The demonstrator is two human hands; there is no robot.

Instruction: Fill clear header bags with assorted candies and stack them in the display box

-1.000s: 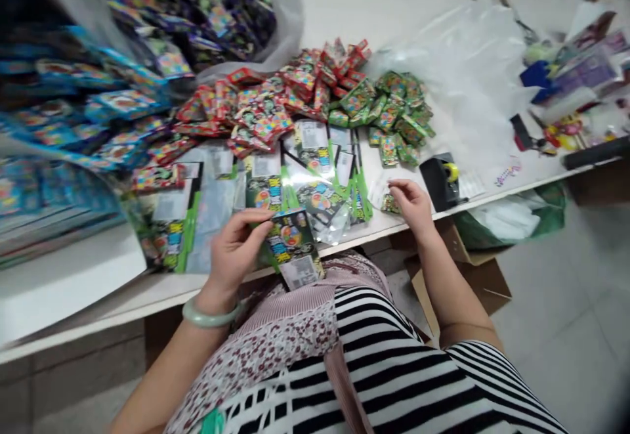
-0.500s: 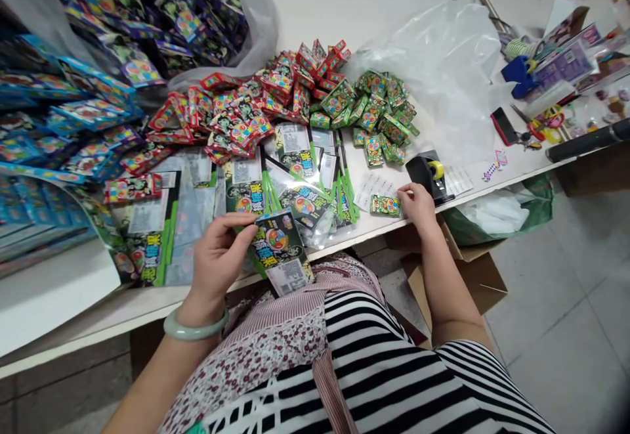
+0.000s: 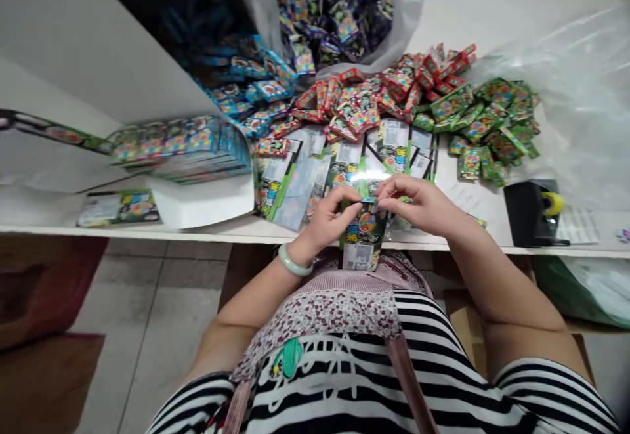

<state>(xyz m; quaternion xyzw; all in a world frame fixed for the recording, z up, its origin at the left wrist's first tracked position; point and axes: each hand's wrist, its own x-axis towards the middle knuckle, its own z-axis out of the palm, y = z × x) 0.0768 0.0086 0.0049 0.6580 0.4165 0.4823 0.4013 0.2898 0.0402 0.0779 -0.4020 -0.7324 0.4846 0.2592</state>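
Note:
My left hand (image 3: 333, 218) pinches the upper left corner of a dark printed candy packet (image 3: 365, 227), which hangs at the table's front edge against the apron. At the packet's upper right corner, the thumb and fingers of my right hand (image 3: 416, 203) are closed together. Whether anything small sits between those fingertips is hidden. Behind the hands, flat printed packets (image 3: 352, 151) in black and green overlap on the table. A small green candy box (image 3: 478, 222) shows partly past my right forearm.
Small red boxes (image 3: 357, 109) and green boxes (image 3: 497, 115) lie heaped behind the packets. Purple boxes (image 3: 339, 20) fill a plastic bag. Blue boxes (image 3: 246, 86) and a carton flap (image 3: 207, 201) stand left. A black tape dispenser (image 3: 529, 214) stands at the right edge.
My right hand has left the small green box beside the tape dispenser and moved left to the packet's top edge. The view has swung left. My left hand still holds the packet.

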